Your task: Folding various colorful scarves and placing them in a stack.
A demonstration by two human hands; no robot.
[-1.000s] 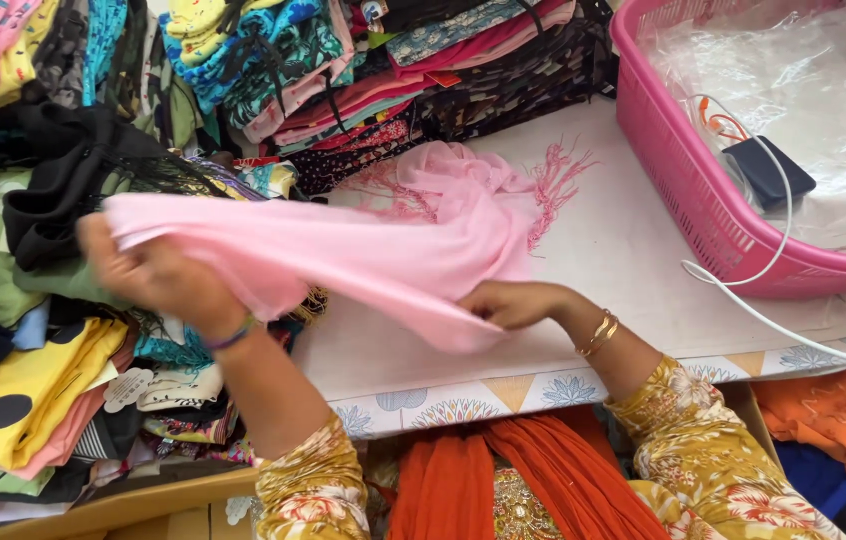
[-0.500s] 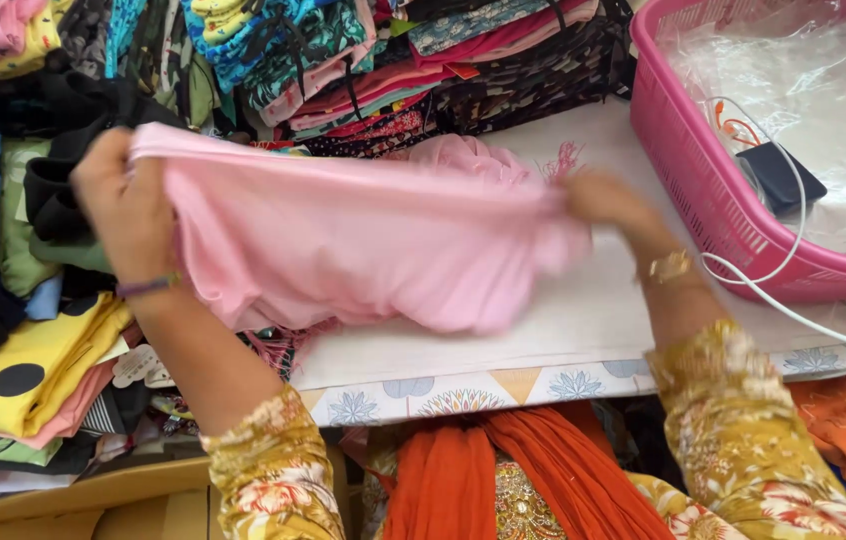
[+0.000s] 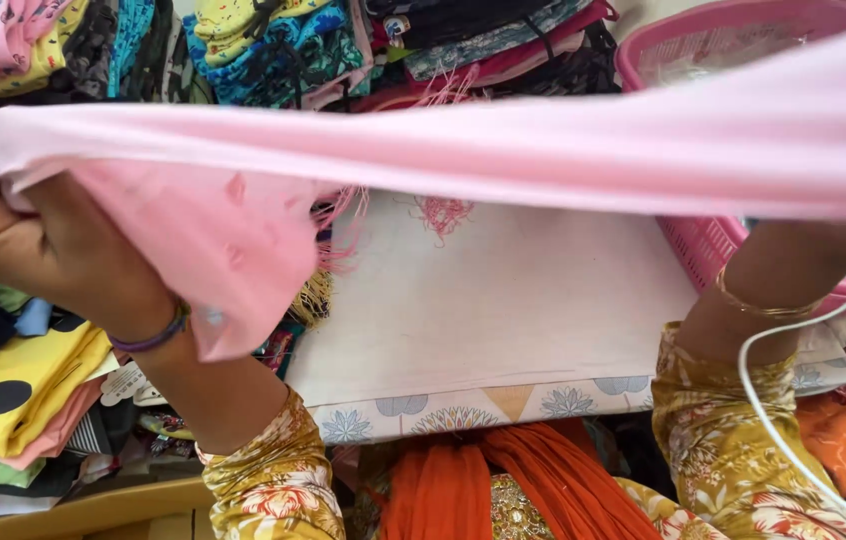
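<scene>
Both hands have lifted and spread, stretching the pink cloth (image 3: 503,150) taut above the tabletop (image 3: 503,310); left hand (image 3: 33,240) fingers grip its edge, right hand hidden, and fringe could snag.

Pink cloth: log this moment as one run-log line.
left hand: grips pink cloth end | right hand: hidden behind cloth | cloth: stretched taut above white board | pink basket: right
</scene>
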